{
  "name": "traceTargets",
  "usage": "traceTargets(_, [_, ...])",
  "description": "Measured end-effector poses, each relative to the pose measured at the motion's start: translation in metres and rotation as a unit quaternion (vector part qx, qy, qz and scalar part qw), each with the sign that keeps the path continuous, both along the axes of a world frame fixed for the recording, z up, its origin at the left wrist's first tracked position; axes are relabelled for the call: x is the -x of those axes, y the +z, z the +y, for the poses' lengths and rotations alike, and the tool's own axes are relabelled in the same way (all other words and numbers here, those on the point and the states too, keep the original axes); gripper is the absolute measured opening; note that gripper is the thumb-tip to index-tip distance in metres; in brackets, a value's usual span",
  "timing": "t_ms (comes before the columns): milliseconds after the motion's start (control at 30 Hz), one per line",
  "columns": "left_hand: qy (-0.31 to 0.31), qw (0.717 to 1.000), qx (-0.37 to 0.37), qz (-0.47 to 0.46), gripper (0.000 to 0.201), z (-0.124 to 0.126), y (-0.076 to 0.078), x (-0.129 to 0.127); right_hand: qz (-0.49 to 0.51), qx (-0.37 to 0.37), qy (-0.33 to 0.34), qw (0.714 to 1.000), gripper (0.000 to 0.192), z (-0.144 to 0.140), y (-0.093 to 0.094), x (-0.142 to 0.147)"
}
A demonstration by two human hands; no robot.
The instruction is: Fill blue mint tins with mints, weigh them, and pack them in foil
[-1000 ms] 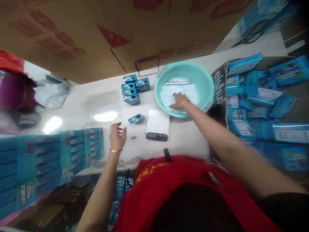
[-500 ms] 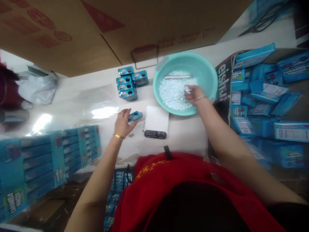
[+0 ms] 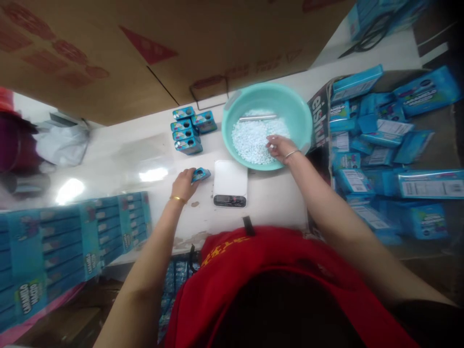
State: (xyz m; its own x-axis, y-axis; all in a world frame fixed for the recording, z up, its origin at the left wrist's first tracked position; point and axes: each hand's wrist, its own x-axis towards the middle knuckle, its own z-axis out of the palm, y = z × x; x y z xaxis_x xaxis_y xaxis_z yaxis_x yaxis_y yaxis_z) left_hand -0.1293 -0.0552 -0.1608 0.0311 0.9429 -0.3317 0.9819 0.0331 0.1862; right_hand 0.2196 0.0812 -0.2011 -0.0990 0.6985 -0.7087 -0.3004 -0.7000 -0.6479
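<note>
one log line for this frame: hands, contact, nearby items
left hand: grips small blue tin on table | right hand: in teal basin, white candies | scale: bare

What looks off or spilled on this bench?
No pellets lie outside the basin. Brown stains mark the table's near edge, and blue boxes lie jumbled on the right. The left hand grips a small tin.

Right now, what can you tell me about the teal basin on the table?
The teal basin is round, plastic-looking and upright on the white table, just behind the small white scale. Small white tablets cover its bottom, and a silvery bar lies on them. The right hand reaches in, fingers closed over tablets.
</note>
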Motion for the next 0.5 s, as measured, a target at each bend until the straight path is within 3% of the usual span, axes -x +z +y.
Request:
traceTargets(167, [-0.003, 1.000, 0.007, 0.015, 0.037, 0.001, 0.004, -0.001, -0.015, -0.012, -0.037, 0.999, 0.014, -0.004, 0.006, 0.000])
traceTargets(333, [-0.022, 0.999, -0.041, 0.008, 0.035, -0.003, 0.031, -0.015, -0.073, -0.044, -0.064, 0.994, 0.010, -0.007, 0.016, 0.001])
traceTargets(500, [-0.115, 0.991, -0.051, -0.053, 0.033, 0.007, 0.056, -0.055, -0.062, -0.112, 0.057, 0.990, 0.014, -0.033, 0.048, 0.008])
